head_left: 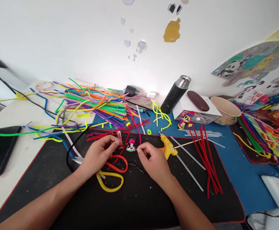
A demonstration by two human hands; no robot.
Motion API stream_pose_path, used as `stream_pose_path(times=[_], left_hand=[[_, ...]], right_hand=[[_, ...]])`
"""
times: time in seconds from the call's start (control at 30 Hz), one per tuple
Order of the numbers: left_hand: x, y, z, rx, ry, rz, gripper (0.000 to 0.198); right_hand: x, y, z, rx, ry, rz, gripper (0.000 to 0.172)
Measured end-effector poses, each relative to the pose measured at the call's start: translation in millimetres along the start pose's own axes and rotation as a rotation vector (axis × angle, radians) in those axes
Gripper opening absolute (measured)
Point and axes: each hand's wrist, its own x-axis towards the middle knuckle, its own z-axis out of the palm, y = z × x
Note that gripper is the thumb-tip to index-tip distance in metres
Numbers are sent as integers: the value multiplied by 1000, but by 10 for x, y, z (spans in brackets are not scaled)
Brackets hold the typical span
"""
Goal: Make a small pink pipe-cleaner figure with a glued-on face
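Both hands hover over the black mat [151,204]. My left hand [101,151] has thumb and forefinger pressed together beside a small clear pinkish piece [119,140]; whether it grips that piece is unclear. Beneath it lie scissors with red and yellow handles [110,189], blades partly hidden by the wrist. Between the hands sits a small white, black and pink doll head [131,145]. My right hand [155,160] pinches at the lower end of a magenta pipe cleaner [134,123]. Right of that hand rests a yellow glue gun [168,147].
Many coloured pipe cleaners [96,108] are heaped at the back left. Red pipe cleaners [207,166] and clear glue sticks [189,172] lie right. Behind stand a black flask [174,95], a white box [197,110] and a small finished doll [186,119]. A dark tablet [2,151] lies left.
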Motion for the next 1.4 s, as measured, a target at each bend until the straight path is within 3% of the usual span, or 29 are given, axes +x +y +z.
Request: stream_pose_path(times=[0.27, 0.47, 0.57, 1.07, 1.4], left_hand=[[-66, 168, -35, -18, -42, 64, 45], [-172, 309, 21, -162, -289, -34, 39], [-210, 297, 71, -195, -358, -79, 36], [-322, 216, 220, -403, -425, -67, 35], [-333, 210, 229, -393, -419, -86, 36]], right_hand=[[-165, -67, -50, 35, 2, 13, 15], [-246, -112, -60, 95, 5, -16, 15], [-271, -139, -38, 109, 18, -27, 15], [-363, -218, 12, 410, -63, 26, 18], [-395, -192, 70, 508, -111, 68, 18]])
